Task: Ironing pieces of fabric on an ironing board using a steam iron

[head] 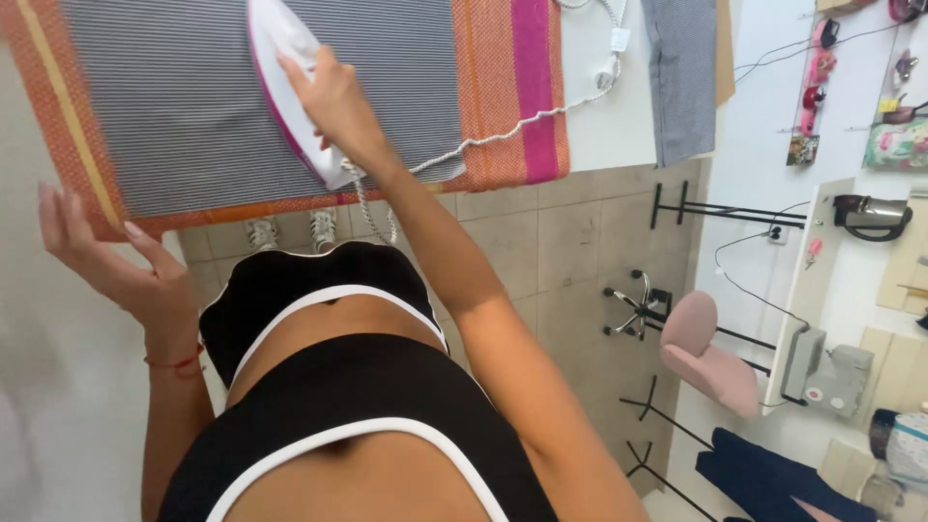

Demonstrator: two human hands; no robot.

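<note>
My right hand (333, 101) grips the handle of a white and magenta clothes iron (280, 58), which rests on a grey striped cloth (184, 106). The cloth lies on an orange, yellow and pink woven mat (503, 87) spread over the table. A braided white cord (503, 130) runs from the iron's rear across the mat to the upper right. My left hand (106, 256) is open with fingers apart, at the near left edge of the mat, holding nothing. A red thread bracelet sits on that wrist.
A second grey cloth piece (681, 77) lies on the white table (604, 126) to the right. The tiled floor (570, 251) holds a pink swivel chair (706, 348). A sewing machine (822, 367) and a black kettle (870, 215) stand on a side table at right.
</note>
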